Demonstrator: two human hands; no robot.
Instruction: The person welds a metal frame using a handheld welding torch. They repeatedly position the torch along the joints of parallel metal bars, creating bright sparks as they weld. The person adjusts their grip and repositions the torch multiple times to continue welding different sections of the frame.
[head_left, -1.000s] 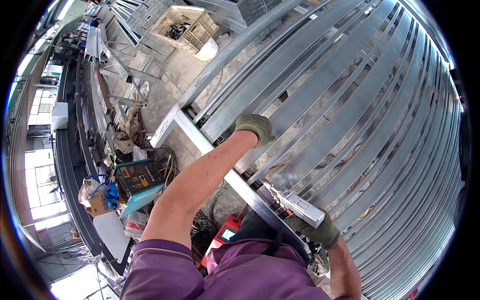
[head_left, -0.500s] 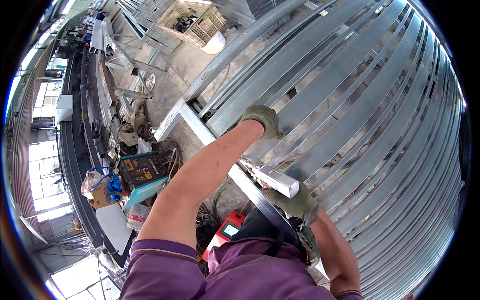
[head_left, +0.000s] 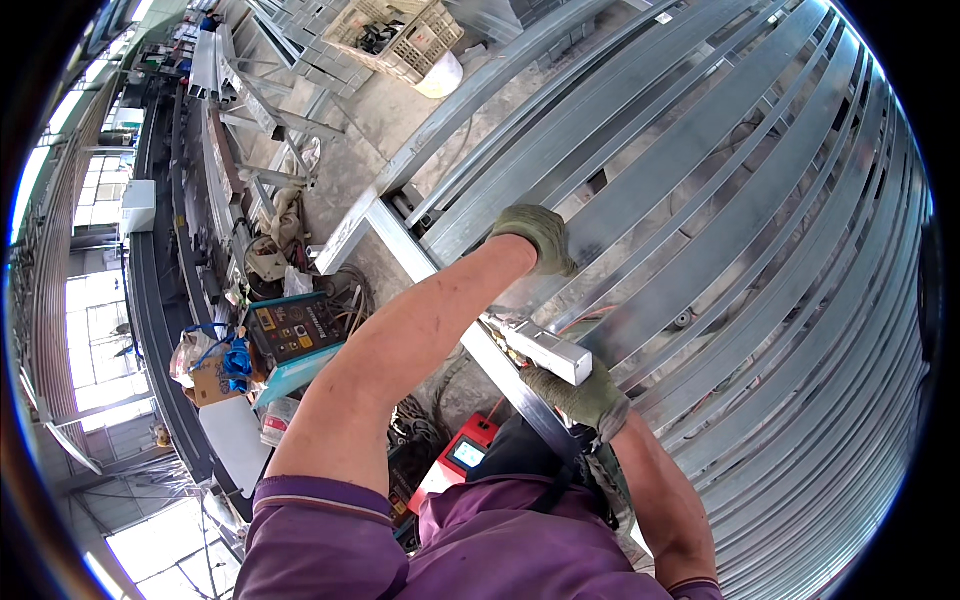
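A green work glove covers my left hand (head_left: pixel 540 238), which is curled down over a flat galvanized metal slat (head_left: pixel 640 200) near the end of the frame; its fingertips are mostly hidden. My right hand (head_left: pixel 590 402), gloved too, is wrapped around a silver box-shaped hand tool (head_left: pixel 552 354). The tool's narrow end points left, close to the frame's pale metal end bar (head_left: pixel 400 240). Part of the right hand is hidden behind the tool. Many parallel slats run from the end bar off to the right.
By my waist is a red unit with a lit screen (head_left: pixel 467 455). To the left stand a teal-edged control box (head_left: pixel 290 335) and tangled cables (head_left: pixel 415 430). A beige plastic crate (head_left: pixel 400 40) sits at the back beside a white bucket (head_left: pixel 440 78). Metal stands are on the far left.
The whole view has shifted slightly. The tool and my right hand sit a little higher and further left in the picture. My left hand stays on the slat.
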